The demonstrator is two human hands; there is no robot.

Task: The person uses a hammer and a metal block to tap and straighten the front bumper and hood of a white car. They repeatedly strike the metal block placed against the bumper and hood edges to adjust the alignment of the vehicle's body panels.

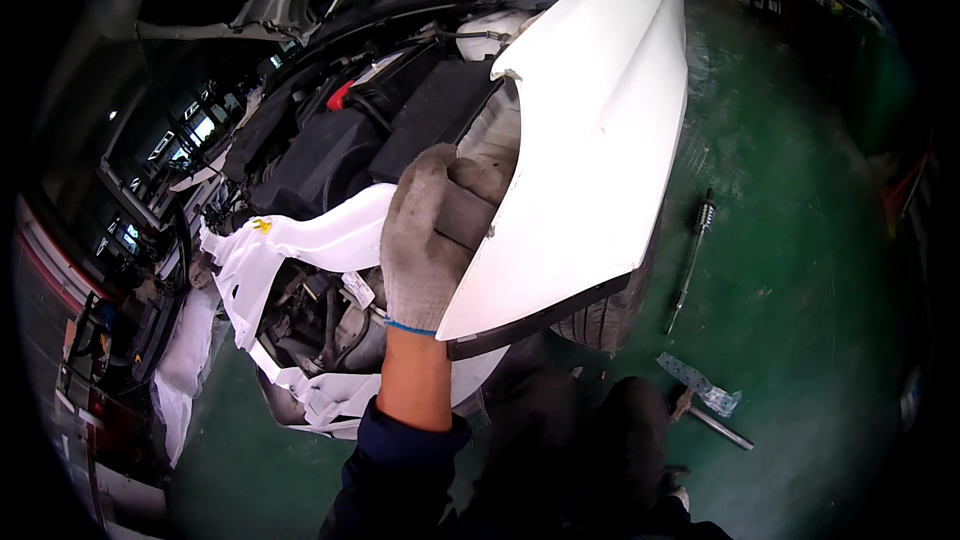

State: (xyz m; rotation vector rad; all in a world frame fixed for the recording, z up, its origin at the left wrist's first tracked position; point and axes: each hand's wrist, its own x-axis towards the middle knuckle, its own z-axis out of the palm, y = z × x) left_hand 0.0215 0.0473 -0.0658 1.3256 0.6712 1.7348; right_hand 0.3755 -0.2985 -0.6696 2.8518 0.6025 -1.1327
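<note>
Green, smooth workshop floor (790, 290) takes up the right side and runs under the car. On it, a car front, partly stripped: dark engine bay with boxy black plastic covers (435, 105). Big white, glossy, curved fender panel (600, 120) at the car's near side, running from top centre down to a pointed corner by the wrist. White, bent-edged front body frame (335, 237) left of the fender, exposed, dark parts showing inside its opening. Person's dark-trousered legs (525, 450) at bottom centre. Black, treaded rubber tyre (600, 320) partly visible below the fender.

Left hand (425, 235), in a greyish knit glove with blue cuff edging, is at the fender's inner edge, wrist beside the pointed corner. Fingers curled, partly bent; the fender hides part of the hand, so can't tell if it grips anything. Right hand can't be made out; state can't be told.

Long thin metal rod with a thicker black-and-silver end (690, 265) lies right of the tyre. Nearer the legs: metal-handled T-shaped tool (722, 430), crumpled clear-bluish plastic packet (700, 385) just beside it. Small red plastic piece (340, 95) in the engine bay; tiny yellow clip (262, 226) on the frame.
</note>
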